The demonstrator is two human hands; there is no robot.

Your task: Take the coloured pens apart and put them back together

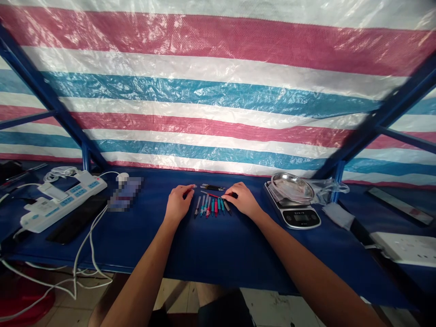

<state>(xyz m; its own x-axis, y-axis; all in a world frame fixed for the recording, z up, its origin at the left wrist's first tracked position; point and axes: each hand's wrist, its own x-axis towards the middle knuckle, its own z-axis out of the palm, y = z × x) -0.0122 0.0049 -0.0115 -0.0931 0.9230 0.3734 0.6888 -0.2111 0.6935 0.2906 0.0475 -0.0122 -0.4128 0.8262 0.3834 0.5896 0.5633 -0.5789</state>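
At centre frame on the blue worktop: one slim red tool, long axis nearly crosswise, above a row of coloured-handled tools. We list the right hand as nearer, its narrow fingers touching the tool's end; grip uncertain. Left hand: fingers narrow, contents unclear.

Nothing legible, small print on the kitchen scale too blurred, its display unreadable

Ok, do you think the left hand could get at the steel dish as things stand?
Probably not directly: the coloured pen-shaped tools and the right hand lie between the left hand and the steel dish, so it must cross them.
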